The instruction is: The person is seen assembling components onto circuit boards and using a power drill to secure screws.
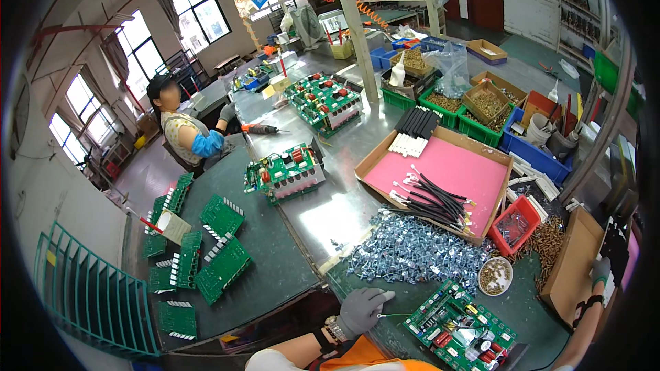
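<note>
My left hand [363, 310], in a grey glove, lies at the near table edge with its index finger stretched to the right and nothing visibly held. Just beside it, a thin wire [393, 315] with a looped end runs from a green circuit board [459, 328] carrying red, black and white components. At the far right, my right hand [602, 271], gloved, reaches to a cardboard box [572, 261] with black pieces [614, 251] in it. Its fingers are too small and partly hidden, so I cannot see whether they grip anything.
Loose silver screws [412, 251] form a heap beyond the board, near a white bowl [495, 276] and a red bin [515, 225]. A pink-lined box [474, 158] holds black cables. Bare green boards [223, 269] lie left. A co-worker [184, 124] sits across the table.
</note>
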### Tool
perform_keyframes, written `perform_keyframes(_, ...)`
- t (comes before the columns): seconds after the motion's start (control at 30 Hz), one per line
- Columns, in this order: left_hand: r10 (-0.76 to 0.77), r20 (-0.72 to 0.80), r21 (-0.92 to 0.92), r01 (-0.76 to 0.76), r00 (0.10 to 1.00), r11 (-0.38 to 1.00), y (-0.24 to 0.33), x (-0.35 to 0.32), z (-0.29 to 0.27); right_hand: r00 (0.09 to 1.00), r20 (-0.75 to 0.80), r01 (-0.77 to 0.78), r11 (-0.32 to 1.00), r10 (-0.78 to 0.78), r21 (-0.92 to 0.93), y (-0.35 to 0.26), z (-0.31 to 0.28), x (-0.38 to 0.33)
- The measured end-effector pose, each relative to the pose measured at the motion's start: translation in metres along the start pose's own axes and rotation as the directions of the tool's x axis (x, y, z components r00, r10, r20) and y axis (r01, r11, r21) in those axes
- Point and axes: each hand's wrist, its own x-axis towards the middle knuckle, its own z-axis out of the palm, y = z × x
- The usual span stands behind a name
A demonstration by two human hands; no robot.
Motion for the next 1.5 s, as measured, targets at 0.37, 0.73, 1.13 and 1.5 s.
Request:
perform_keyframes(0.37,0.015,-0.023,0.010,-0.014,1.000,1.000,0.000,0.001,-0.001,0.986,-0.106,0.126,0.991,-0.130,-0.043,-0.064,-0.043,-0.067)
perform_keyframes(0.73,0.066,-0.121,-0.053,-0.073,0.990,0.996,-0.001,0.002,-0.003,0.997,0.079,0.011,0.997,-0.017,0.071,-0.160,-0.161,-0.188)
perform_keyframes(1.13,0.141,-0.194,-0.110,-0.164,0.971,0.980,-0.010,0.003,0.009,0.968,0.189,0.135,0.977,-0.166,0.164,-0.283,-0.263,-0.350)
perform_keyframes(1.5,-0.407,-0.095,-0.718,0.220,0.909,0.661,0.006,-0.006,-0.009,0.955,0.267,0.120,0.992,-0.128,0.046,-0.321,-0.293,-0.424)
